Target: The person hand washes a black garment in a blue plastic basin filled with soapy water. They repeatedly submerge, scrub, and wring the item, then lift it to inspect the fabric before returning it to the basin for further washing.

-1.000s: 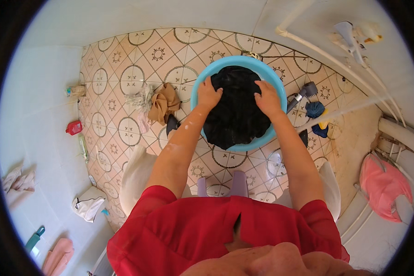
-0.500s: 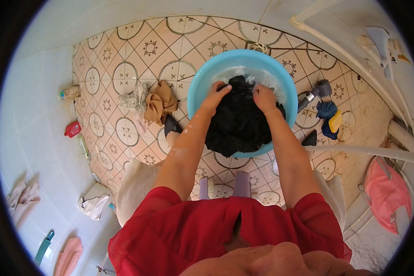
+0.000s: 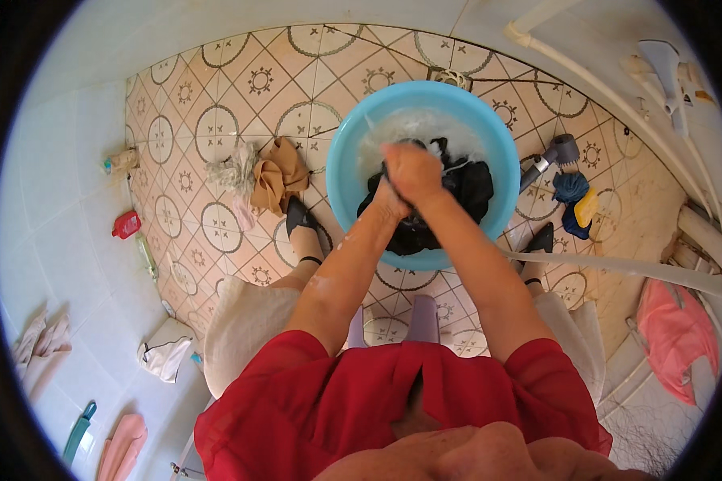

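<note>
A light blue round basin (image 3: 338,188) stands on the tiled floor, with soapy water (image 3: 393,128) showing in its far part. Wet black cloth (image 3: 472,192) lies bunched in it, mostly towards the near and right side. My two hands meet over the basin's middle. My right hand (image 3: 415,170) is closed in a fist, slightly smeared by motion, over black cloth. Just below and left of it, my left hand (image 3: 387,199) is closed on the same cloth, its fingers partly hidden by the right hand.
Tan and pale cloths (image 3: 281,176) lie on the floor left of the basin. At its right are a grey shower head (image 3: 565,149), a blue cloth (image 3: 570,190) and a yellow piece (image 3: 586,208). A pale hose (image 3: 618,263) crosses from the right. My black shoes (image 3: 300,215) flank the basin.
My hands were apart on the black cloth; now they are pressed together, the right having moved left onto the left. The cloth has shifted, baring more foamy water.
</note>
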Motion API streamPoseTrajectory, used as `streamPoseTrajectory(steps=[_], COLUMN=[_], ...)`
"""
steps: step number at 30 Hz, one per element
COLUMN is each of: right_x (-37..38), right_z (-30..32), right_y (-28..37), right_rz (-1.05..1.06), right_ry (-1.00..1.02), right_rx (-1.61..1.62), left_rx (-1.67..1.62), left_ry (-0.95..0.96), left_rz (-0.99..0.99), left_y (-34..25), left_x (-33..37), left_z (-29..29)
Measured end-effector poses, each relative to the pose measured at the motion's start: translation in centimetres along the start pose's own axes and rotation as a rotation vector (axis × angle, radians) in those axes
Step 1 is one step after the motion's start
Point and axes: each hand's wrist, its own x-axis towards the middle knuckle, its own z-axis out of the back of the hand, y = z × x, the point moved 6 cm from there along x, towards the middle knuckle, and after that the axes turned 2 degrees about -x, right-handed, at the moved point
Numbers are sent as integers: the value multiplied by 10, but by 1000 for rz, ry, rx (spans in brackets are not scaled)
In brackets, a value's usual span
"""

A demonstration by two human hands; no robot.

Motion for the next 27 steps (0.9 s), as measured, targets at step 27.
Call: streamPoseTrajectory(steps=[27], right_x=[-26], right_z=[24], right_y=[38], right_rz=[196], right_ry=[-70], right_rx=[107], left_rx=[260], left_ry=[17], left_rz=[-171], left_y=[-30], left_x=[-21], left_z=[-24])
